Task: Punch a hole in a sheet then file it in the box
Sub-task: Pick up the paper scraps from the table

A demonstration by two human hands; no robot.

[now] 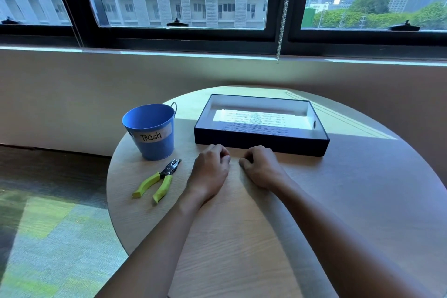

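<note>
Left hand (pixel 209 169) and right hand (pixel 260 167) are rested on the table (pixel 362 201), fingers loosely curled, nothing held. A sheet (pixel 254 120) is seen inside the box (pixel 261 146) (punched or not: unclear). The hole punch (pixel 158 180), beside the left hand, is best gripped by both handles.

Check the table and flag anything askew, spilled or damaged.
Nothing stands out. The sheet lies flat in the box, the trash bucket stands upright, and the hole punch lies beside it.
</note>
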